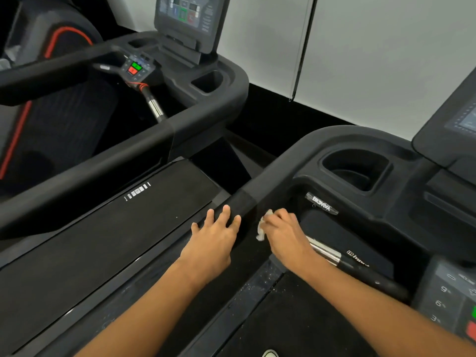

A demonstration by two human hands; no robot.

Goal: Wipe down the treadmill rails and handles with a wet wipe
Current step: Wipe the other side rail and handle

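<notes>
A gym with black treadmills. The right hand [284, 237] fingers pinch the wet wipe [262, 226] against the side rail [260, 193]; the left hand [215, 237] rests open. Press firmly, wipe along slowly.

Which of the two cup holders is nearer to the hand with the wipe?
The near treadmill's cup holder, just beyond the right hand; the other is on the far treadmill.

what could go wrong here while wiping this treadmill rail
The wet wipe is bunched small in the right hand, so it may cover little of the side rail per pass and leave patches. The left hand rests bare on that rail and could smudge it again. The control keypad with its red and green buttons sits close to the right forearm, so a wet swipe or a bump there seems possible.
</notes>
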